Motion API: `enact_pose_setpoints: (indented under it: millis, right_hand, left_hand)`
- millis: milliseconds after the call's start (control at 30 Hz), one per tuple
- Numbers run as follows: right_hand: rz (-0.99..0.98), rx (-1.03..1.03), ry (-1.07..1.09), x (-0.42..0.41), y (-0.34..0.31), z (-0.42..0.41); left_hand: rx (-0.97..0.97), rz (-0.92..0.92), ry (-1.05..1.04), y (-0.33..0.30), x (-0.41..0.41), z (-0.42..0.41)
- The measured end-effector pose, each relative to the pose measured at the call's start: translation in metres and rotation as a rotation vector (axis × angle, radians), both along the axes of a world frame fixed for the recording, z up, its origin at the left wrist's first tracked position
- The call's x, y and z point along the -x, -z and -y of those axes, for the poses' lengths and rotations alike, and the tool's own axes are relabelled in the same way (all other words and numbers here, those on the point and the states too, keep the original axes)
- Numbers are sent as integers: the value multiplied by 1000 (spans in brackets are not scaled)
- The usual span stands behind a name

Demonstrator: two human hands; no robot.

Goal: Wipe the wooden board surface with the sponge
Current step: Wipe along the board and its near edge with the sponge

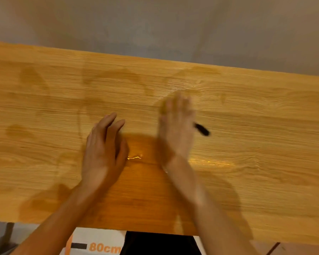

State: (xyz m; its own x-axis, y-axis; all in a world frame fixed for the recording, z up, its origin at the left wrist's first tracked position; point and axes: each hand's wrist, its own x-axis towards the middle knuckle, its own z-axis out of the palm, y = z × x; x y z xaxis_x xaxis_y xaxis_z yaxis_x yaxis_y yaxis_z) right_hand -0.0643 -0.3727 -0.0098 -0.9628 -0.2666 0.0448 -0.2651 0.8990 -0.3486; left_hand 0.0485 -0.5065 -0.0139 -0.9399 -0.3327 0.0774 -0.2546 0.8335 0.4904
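Note:
The wooden board (pixel 247 144) is wide and light-grained, and it fills the middle of the head view. My right hand (pixel 177 129) lies flat on it, fingers forward and blurred by motion. It presses on the sponge, which is almost hidden. Only a dull yellowish edge by the fingers and the sponge's dark end (pixel 203 129) at the hand's right side show. My left hand (pixel 103 150) rests on the board just to the left, fingers together and slightly curved, holding nothing. Damp streaks and darker wet patches (pixel 31 78) mark the board. A wet glint (pixel 134 157) lies between my hands.
A grey wall (pixel 155 24) rises behind the board's far edge. Below the near edge are a white box printed "80cm" (pixel 103 246) and dark clothing (pixel 158 243). A thin dark leg (pixel 9 230) shows at bottom left.

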Motion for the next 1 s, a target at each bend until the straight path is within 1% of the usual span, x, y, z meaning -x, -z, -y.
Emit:
enact_pose_setpoints:
  millis: [33, 100, 133, 167, 200, 300, 367, 400, 467, 533, 600, 633, 667, 700, 733, 800, 867, 900, 933, 967, 1000]
  right_hand:
    - [-8, 2, -121, -6, 2, 22]
    - [-7, -66, -313, -4, 5, 23]
    - [-2, -90, -357, 4, 3, 6]
    - [18, -81, -338, 11, 1, -20]
    - [33, -50, -261, 18, -1, -49]
    - [72, 48, 85, 39, -12, -115]
    - [70, 86, 242, 45, -14, -104]
    - [57, 86, 261, 45, -13, -85]
    - [32, 71, 160, 43, -9, -36]
    - [43, 76, -43, 34, -3, 4]
    - [78, 69, -251, 38, -2, 12]
    - [82, 55, -327, 47, -4, 2]
    - [78, 32, -359, 56, -5, -14]
    - [61, 17, -335, 66, -7, -34]
    - [48, 17, -260, 76, -10, -58]
    - [65, 64, -25, 92, -15, -103]
    - [87, 234, 209, 99, -20, -124]
    - [78, 329, 293, 99, -20, -119]
    - [67, 381, 334, 97, -21, -105]
    - [58, 386, 324, 93, -21, -84]
    - [50, 364, 256, 88, -18, -59]
  left_hand:
    - [-5, 12, 1, -1, 0, -1]
    - [3, 35, 16, -2, 1, -1]
    - [6, 42, 17, -3, 1, -1]
    - [5, 47, 13, -3, 0, -1]
    - [-1, 52, 7, -2, 0, -1]
    - [-8, 60, -13, -4, 0, -1]
    - [-9, 63, -19, -5, 0, -1]
    - [-14, 67, -19, -6, 0, -2]
    - [-28, 80, -21, -8, 0, -2]
    - [-41, 86, -21, -9, 0, -3]
    - [-63, 80, -21, -13, 3, -2]
    - [-69, 72, -23, -15, 7, -1]
    - [-73, 60, -29, -15, 12, 0]
    - [-83, 48, -45, -16, 21, 1]
    - [-95, 38, -70, -16, 32, 2]
    - [-74, 22, -119, -15, 60, 6]
    - [-47, -4, -118, -12, 87, 13]
    - [-41, -13, -104, -9, 97, 16]
    - [-32, -16, -86, -7, 105, 19]
    - [-17, -16, -72, -4, 110, 22]
    - [1, -16, -66, -1, 113, 22]
